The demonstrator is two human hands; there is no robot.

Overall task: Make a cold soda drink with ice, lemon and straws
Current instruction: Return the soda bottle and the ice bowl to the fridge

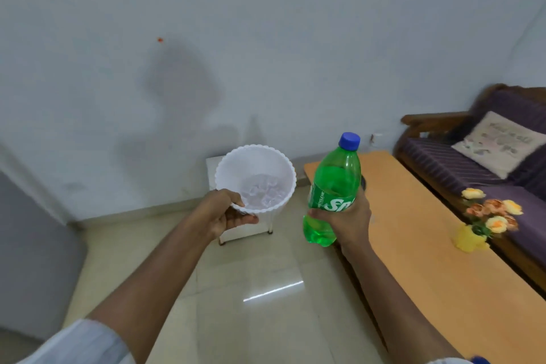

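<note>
The person stands with both arms out in front, carrying the makings of the drink over the tiled floor (260, 269) towards the long wooden table (428, 260) on their right. The left hand (227, 213) grips the near rim of a white scalloped bowl (260, 165), thumb hooked over the edge and fingers curled underneath; ice cubes (263, 189) lie heaped in its bottom, and the bowl tips slightly away from the person. The right hand (345, 221) is wrapped round the lower half of a green soda bottle (334, 189), fingers clamped on the label, the blue cap (349, 140) on and pointing up and a little away, so the bottle's long axis runs nearly upright with a lean forward. Bowl and bottle are held side by side, near each other but apart. What matters for the next move, as I judge it, is that the table lies to the right, just beside the bottle hand and well apart from the bowl hand, so the bottle can go down first with a short lowering, base leading, while the bowl must cross over. On the table stands a yellow pot of flowers (487, 216); beyond it is a purple sofa (472, 156) with a cushion (499, 143). I can see no glass, lemon or straws.
</note>
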